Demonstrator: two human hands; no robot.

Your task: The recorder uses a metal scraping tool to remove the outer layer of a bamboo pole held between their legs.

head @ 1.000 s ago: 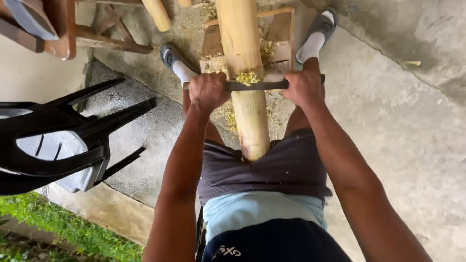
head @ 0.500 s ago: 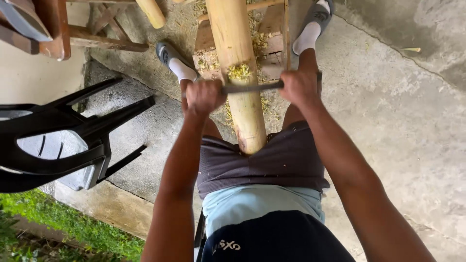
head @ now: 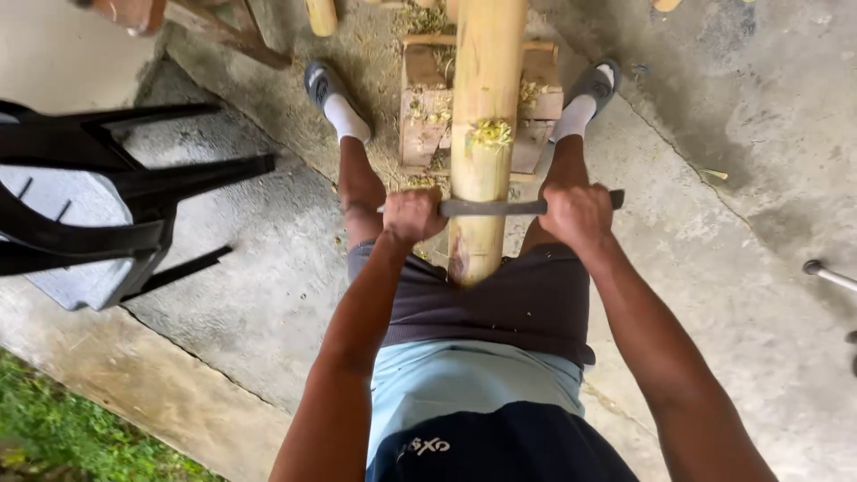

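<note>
A thick yellow bamboo pole (head: 485, 98) runs away from me between my legs, its near end against my dark shorts. Across it lies a dark metal blade (head: 491, 207). My left hand (head: 412, 214) grips the blade's left end and my right hand (head: 578, 214) grips its right end. A curl of pale shavings (head: 490, 132) sits on the pole just beyond the blade. The pole rests on a low wooden block stand (head: 427, 107) strewn with shavings. My feet in grey slippers and white socks stand on either side of the stand.
A tipped black plastic chair (head: 98, 205) lies at the left. Grass (head: 80, 428) borders the concrete slab at the lower left. Another bamboo piece (head: 321, 16) and wooden framing sit at the top. A metal rod end (head: 826, 273) pokes in at the right edge.
Both hands have drawn the blade back along the pole toward my body. The clump of shavings stays farther up the pole.
</note>
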